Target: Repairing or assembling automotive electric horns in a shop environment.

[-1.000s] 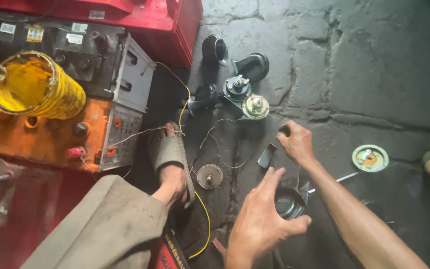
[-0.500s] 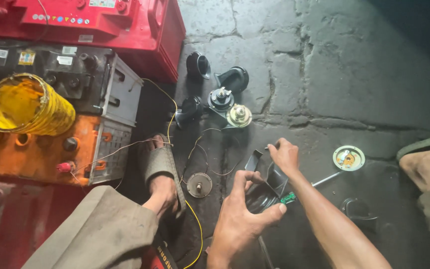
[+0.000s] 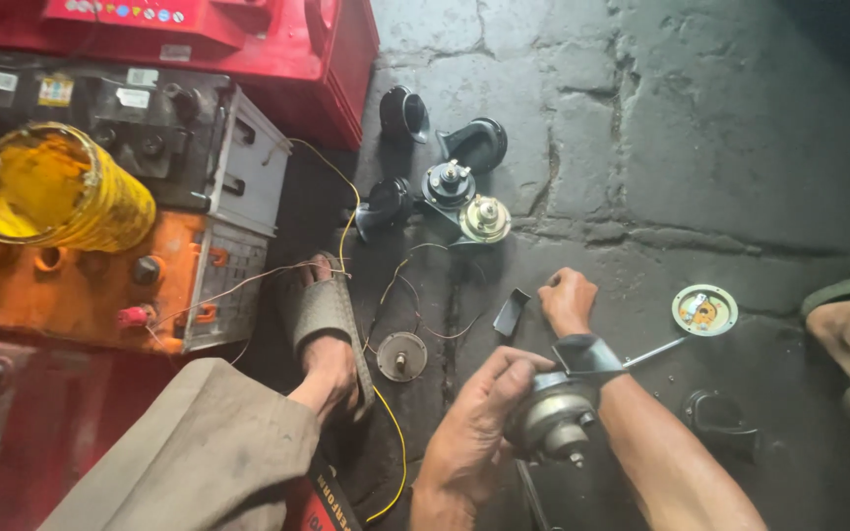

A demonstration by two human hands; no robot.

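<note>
The left hand [image 3: 474, 423] grips a round metal horn unit [image 3: 551, 421] at six o'clock, and the right hand [image 3: 567, 300] is closed in a fist just above it. A sandalled foot [image 3: 327, 334] rests at eight o'clock, more horn parts [image 3: 455, 192] lie at twelve, a yellow container [image 3: 51, 187] sits at ten and a round disc [image 3: 704, 309] lies at three.

Left hand [image 3: 474, 433] cupped in grip, right hand [image 3: 568, 300] fisted, forearm extended

Yellow bucket [image 3: 51, 192]; red battery [image 3: 248, 49]; grey horn [image 3: 553, 418].
</note>
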